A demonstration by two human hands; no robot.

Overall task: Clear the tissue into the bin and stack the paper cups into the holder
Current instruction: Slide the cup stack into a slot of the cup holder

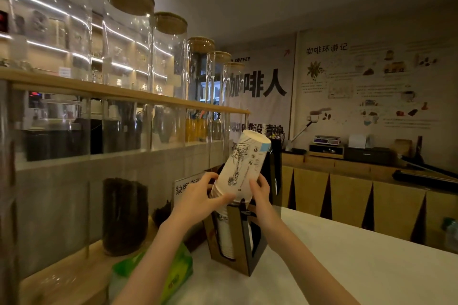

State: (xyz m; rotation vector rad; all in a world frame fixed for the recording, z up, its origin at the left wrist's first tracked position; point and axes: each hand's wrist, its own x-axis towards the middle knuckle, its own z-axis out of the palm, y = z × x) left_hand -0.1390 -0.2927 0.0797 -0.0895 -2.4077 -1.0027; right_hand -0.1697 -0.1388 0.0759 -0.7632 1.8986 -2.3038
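Seemingly nested cups (244,168), tilted, atop holder (238,255)

Inverted white printed paper cups (244,166), tilted, atop brown holder (238,238)

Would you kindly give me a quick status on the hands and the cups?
Both hands, left hand and right hand, gripping upside-down paper cups. Stack tilted, entering top of holder. Nothing blocking.
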